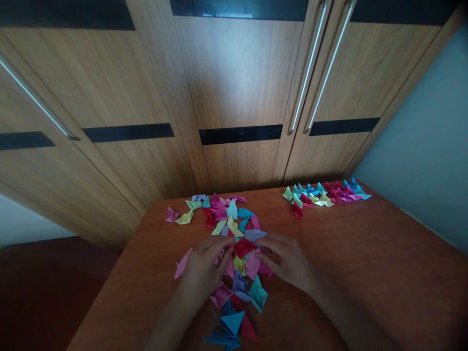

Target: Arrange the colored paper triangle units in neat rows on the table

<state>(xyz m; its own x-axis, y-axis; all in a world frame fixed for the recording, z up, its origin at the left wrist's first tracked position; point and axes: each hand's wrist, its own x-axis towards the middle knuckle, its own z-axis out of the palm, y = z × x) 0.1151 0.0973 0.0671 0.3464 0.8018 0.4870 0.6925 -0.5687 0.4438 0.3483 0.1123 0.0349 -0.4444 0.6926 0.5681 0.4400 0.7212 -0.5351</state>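
We're pinching the red paper (244, 247) with our left hand (205, 264), right hand (288, 257) beside it, grip unclear, and should be pressing lightly.

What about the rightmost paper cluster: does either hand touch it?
No: left hand and right hand are at the central pile, not that cluster.

A red origami piece (244, 247) is held at its two ends in the grip of the left hand (208, 261) and the right hand (288, 256). Beneath and around them, a loose trail of multicoloured origami pieces (240, 285) is spread over the reddish-brown worktop (329, 263). A tighter origami cluster (340, 192) is set at the far right, near the pale wall (420, 146). The worktop is backed by a wooden wardrobe (237, 73), fitted with long metal handles (331, 68) and crossed by black strips (241, 134).
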